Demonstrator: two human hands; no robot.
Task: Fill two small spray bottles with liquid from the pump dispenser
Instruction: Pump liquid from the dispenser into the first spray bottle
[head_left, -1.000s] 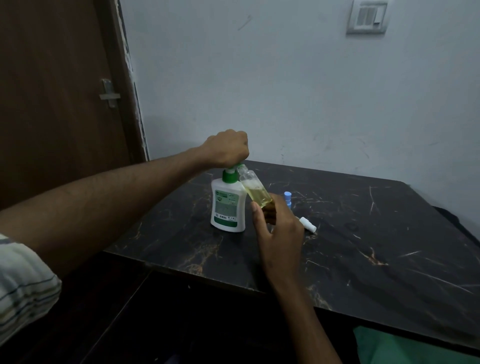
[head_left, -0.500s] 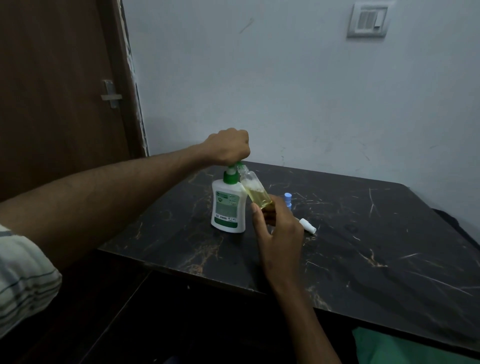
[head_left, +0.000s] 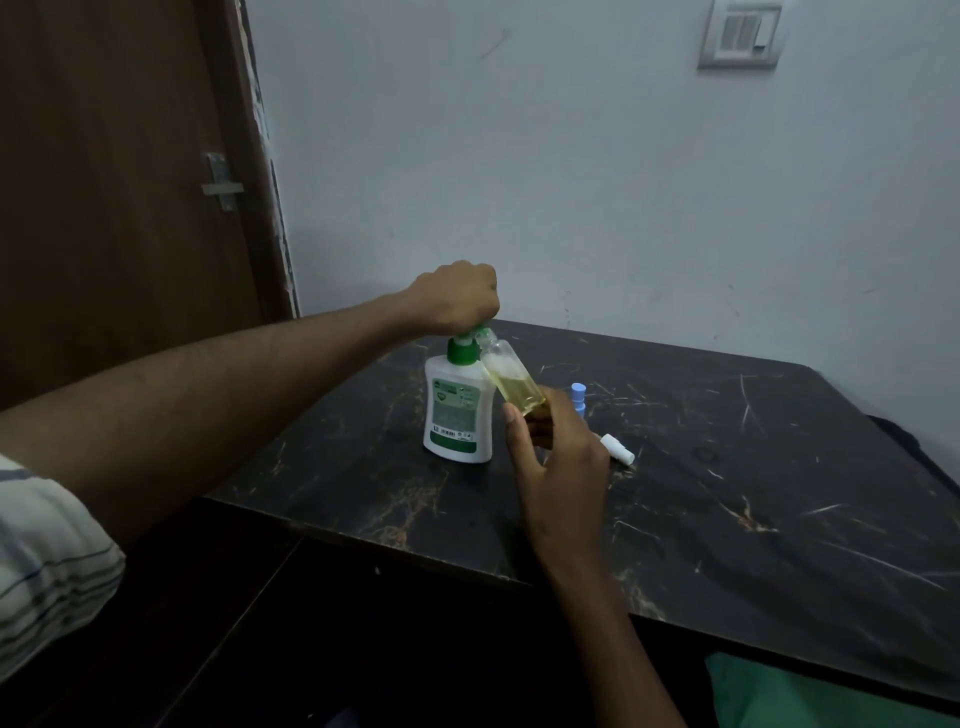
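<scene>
Left hand (head_left: 457, 297) fisted, pressing down on green pump head of white plastic pump dispenser (head_left: 458, 410), upright on dark marble-patterned table (head_left: 727, 493); right hand (head_left: 558, 457) pinches small clear spray bottle (head_left: 511, 379), tilted, mouth at nozzle, part-filled yellow liquid; blue-capped small bottle (head_left: 578, 397) and white spray cap (head_left: 617, 448) just right.

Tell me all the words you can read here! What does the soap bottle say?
No words here can be read.
Pump dispenser label: green and white print with a small code square, too blurred to read.
Small spray bottle: no label shows.
Wall switch plate: no writing shows.
</scene>
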